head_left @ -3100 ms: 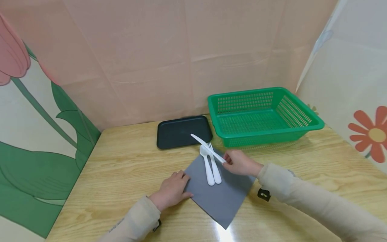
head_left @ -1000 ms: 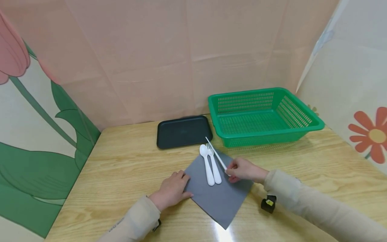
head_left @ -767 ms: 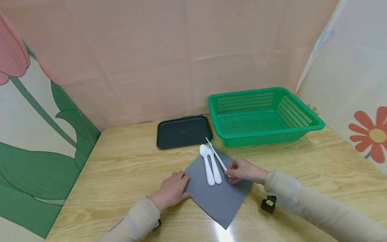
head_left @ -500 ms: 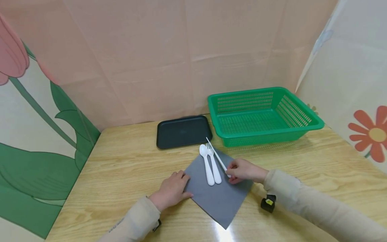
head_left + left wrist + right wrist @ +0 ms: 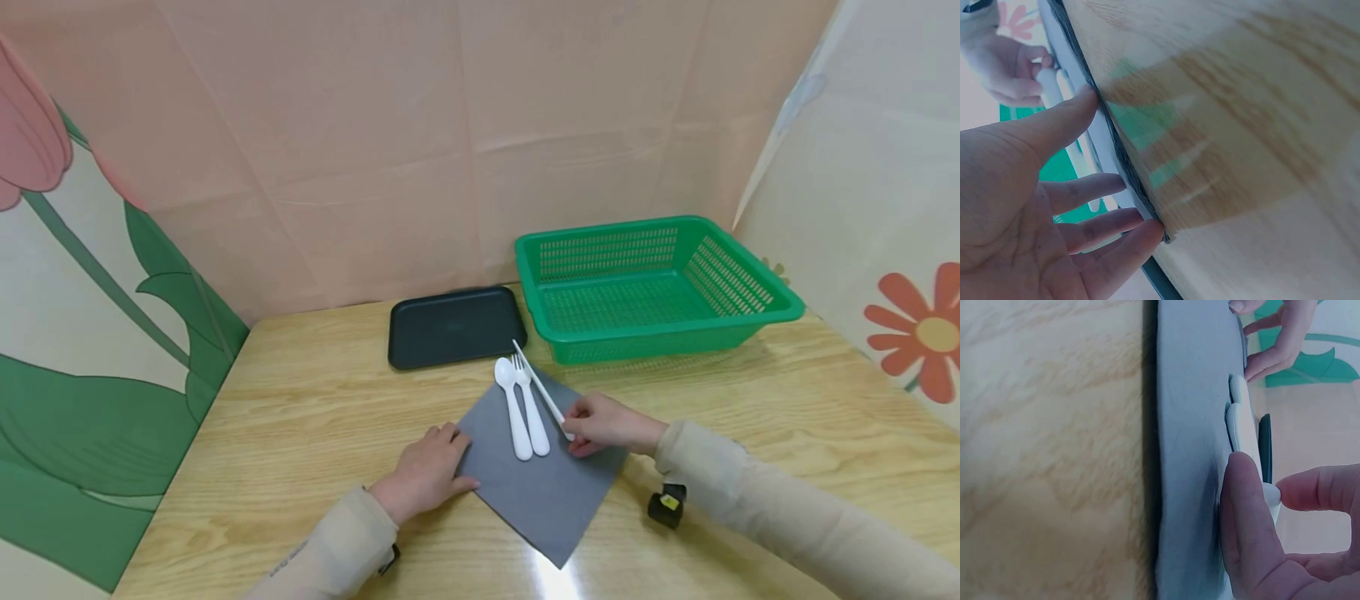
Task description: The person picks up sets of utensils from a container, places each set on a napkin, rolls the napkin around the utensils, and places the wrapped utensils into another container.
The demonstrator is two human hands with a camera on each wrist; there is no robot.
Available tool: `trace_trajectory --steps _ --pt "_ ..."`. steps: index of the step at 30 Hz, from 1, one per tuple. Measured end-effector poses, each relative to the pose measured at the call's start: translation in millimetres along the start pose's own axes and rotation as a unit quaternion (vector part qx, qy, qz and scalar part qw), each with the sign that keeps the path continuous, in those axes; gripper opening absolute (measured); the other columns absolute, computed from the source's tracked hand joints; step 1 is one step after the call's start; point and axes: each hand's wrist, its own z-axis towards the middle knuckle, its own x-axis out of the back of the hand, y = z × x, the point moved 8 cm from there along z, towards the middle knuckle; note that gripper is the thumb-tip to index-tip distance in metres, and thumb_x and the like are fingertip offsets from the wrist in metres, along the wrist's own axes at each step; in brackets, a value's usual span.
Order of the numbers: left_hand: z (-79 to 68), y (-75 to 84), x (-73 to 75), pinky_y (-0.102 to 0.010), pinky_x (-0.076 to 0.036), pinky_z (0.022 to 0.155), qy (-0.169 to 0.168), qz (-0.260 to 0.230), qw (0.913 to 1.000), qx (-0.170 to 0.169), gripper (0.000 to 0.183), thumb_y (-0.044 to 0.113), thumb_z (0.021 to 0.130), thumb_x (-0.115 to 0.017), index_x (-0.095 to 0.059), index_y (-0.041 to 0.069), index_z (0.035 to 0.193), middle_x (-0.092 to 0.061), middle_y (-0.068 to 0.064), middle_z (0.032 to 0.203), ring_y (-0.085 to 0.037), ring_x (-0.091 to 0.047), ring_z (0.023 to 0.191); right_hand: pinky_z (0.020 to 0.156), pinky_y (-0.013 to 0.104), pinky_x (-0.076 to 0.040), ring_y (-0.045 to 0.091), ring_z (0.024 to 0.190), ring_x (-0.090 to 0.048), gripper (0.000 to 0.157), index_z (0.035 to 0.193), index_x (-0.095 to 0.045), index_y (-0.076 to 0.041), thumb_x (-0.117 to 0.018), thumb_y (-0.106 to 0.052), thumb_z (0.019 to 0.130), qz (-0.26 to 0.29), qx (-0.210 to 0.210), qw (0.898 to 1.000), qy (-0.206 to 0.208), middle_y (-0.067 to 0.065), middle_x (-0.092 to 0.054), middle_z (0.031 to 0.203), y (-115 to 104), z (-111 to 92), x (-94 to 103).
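Note:
A square grey cloth napkin (image 5: pixel 543 508) lies on the table, turned like a diamond. On it a white spoon (image 5: pixel 514 417) and a white fork (image 5: pixel 533 414) lie side by side, handles toward me. Just right of the fork is a white knife (image 5: pixel 545 394), slanted with its tip up by the fork's tines. My right hand (image 5: pixel 609 423) pinches the knife's handle end (image 5: pixel 1271 494) between thumb and fingertips. My left hand (image 5: pixel 423 472) rests at the napkin's left corner; in the left wrist view its fingers (image 5: pixel 1094 236) spread and touch the cloth's edge.
Behind the napkin lies a black tray (image 5: pixel 456 329), close to the knife's tip. A green plastic basket (image 5: pixel 637 346) stands at the back right. The wooden table (image 5: pixel 322 400) ends at a pink backdrop (image 5: pixel 360 150).
The knife, earlier held crosswise over the fork and spoon, has swung round to the fork's right side, with my right hand lower and nearer me. The left hand has stayed put.

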Motion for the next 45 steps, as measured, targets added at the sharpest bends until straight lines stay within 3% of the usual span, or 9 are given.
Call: trace_trajectory --steps 18,27,32,39,45 --pt "-0.4 0.4 1.8 -0.039 -0.052 0.078 0.0 -0.003 1.0 0.0 0.057 0.043 0.082 -0.067 -0.056 0.004 0.122 -0.056 -0.01 0.117 -0.025 -0.055 0.105 0.07 0.031 -0.057 0.014 0.072 -0.063 0.017 0.096 -0.053 0.008 -0.048 -0.007 0.089 0.001 -0.001 1.0 0.003 0.015 -0.062 0.086 2 -2 2.3" --pt "-0.7 -0.3 0.8 -0.039 -0.052 0.079 -0.003 -0.003 1.0 0.0 0.057 0.044 0.083 -0.066 -0.056 0.004 0.123 -0.056 -0.011 0.118 -0.025 -0.054 0.106 0.07 0.031 -0.057 0.013 0.071 -0.061 0.023 0.103 -0.056 0.01 -0.05 -0.008 0.092 -0.006 0.005 1.0 -0.012 0.013 -0.062 0.086 0 -5 0.2" --pt "-0.3 -0.3 0.6 -0.039 -0.052 0.08 -0.003 -0.002 1.0 0.0 0.057 0.044 0.083 -0.066 -0.056 0.005 0.123 -0.056 -0.011 0.118 -0.025 -0.054 0.106 0.064 0.029 -0.057 0.013 0.067 -0.062 0.019 0.095 -0.059 0.006 -0.056 -0.012 0.091 -0.037 0.011 0.999 0.008 0.011 -0.062 0.079 -2 -3 0.3" --pt "0.2 0.1 0.4 -0.039 -0.052 0.08 0.0 0.001 1.0 -0.002 0.056 0.044 0.083 -0.066 -0.056 0.005 0.122 -0.057 -0.011 0.117 -0.025 -0.055 0.105 0.051 0.026 -0.053 0.008 0.05 -0.059 0.018 0.079 -0.057 0.0 -0.065 -0.015 0.085 -0.113 0.056 0.99 0.056 0.006 -0.06 0.062 -9 2 0.7" --pt "-0.6 -0.4 -0.3 -0.039 -0.052 0.079 -0.002 -0.003 1.0 0.0 0.057 0.044 0.083 -0.066 -0.056 0.005 0.123 -0.056 -0.011 0.117 -0.024 -0.054 0.105 0.049 0.025 -0.052 0.008 0.047 -0.057 0.018 0.08 -0.056 0.0 -0.066 -0.013 0.084 -0.126 0.062 0.988 0.065 0.005 -0.059 0.061 -13 3 -0.2"
